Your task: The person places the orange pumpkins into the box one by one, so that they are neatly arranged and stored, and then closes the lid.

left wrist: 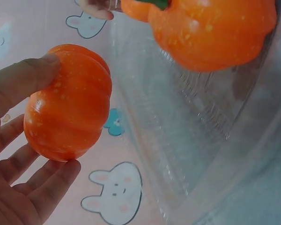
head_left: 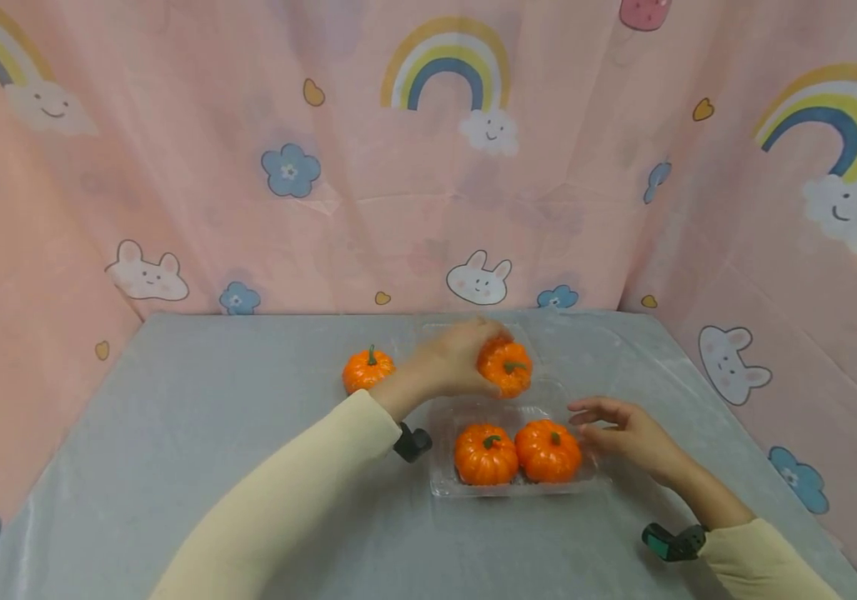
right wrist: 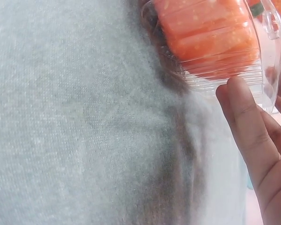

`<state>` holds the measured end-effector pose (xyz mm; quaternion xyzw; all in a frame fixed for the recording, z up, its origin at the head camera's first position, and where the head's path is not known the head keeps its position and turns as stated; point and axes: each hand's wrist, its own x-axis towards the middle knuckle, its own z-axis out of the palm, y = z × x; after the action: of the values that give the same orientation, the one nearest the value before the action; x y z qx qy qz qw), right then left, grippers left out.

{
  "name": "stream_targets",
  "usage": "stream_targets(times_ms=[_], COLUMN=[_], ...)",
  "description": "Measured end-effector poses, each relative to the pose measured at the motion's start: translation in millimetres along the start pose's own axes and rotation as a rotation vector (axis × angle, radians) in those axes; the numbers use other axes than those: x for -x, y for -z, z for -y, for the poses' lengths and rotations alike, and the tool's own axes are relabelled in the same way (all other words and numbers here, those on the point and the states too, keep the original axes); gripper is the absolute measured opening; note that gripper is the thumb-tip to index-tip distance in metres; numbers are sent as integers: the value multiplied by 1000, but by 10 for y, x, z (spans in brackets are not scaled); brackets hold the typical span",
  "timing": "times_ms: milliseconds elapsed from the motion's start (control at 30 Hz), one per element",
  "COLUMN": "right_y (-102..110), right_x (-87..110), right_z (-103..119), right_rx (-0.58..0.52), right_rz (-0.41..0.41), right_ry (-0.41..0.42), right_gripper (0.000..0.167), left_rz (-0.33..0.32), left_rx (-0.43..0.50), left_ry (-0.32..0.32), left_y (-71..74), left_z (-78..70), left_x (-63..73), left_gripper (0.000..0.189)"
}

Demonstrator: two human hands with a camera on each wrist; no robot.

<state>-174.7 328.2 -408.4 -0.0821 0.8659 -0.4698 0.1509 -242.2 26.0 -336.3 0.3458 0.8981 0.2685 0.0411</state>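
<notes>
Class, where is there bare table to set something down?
Bare table: left of the lone pumpkin, and between the sleeves in front of the box. Crowded around the box: two pumpkins inside, left hand holding another pumpkin nearby, right hand alongside.

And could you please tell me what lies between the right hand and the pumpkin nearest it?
In the right wrist view, the ribbed side of the clear container lies between the right hand and that pumpkin.
</notes>
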Motion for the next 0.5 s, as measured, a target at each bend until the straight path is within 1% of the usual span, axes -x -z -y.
stream_targets(times_ms=[300,500], right_y=[-10,-10], right_x=[8,8], right_z=[-13,0], right_rx=[-26,-35], right_rz=[0,1], right_ry=[28,30], right_gripper=[48,48], left_rz=[24,40], left_rx=[44,-9], left_ry=[-2,-4], left_y=[-197,-326], left_z=[-49,-80], left_x=[-119,-203], left_gripper=[63,61])
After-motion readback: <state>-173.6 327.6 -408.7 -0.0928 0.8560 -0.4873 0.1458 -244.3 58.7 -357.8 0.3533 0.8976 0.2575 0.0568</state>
